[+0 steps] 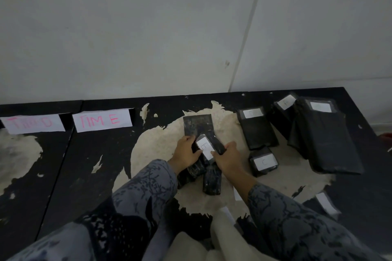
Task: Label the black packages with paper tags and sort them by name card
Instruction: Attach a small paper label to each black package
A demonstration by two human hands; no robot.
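head view of a worn black table (pixel 89 176) with pale patches where the coating has peeled. at centre frame, the left hand (pixel 186 151) and the right hand (pixel 228 159) both hold a small black package (pixel 212 141) over a heap of further black packages (pixel 211 180); the left fingers curl around its left edge, the right fingers pinch its lower right edge beside the paper tag (pixel 204 148), which bears what reads as the letter e. a larger flat package (pixel 197 125) lies just behind, partly under the held one. at right of frame lie tagged packages: one with a tag that seems to read c (pixel 264 162), a long one (pixel 257 128) above it, and overlapping ones (pixel 322 133) whose letters are too blurred to read. at upper left stand two name cards, "time" (pixel 101 120) and a smeared one ending in d (pixel 34 123). loose tags (pixel 325 202) lie at lower right. the step in hand appears to be fixing or checking the tag; it is best done by pressing the tag flat with the right thumb while the left hand steadies the package, then confirming the letter before carrying it toward the matching card at upper left, well apart from the pile.
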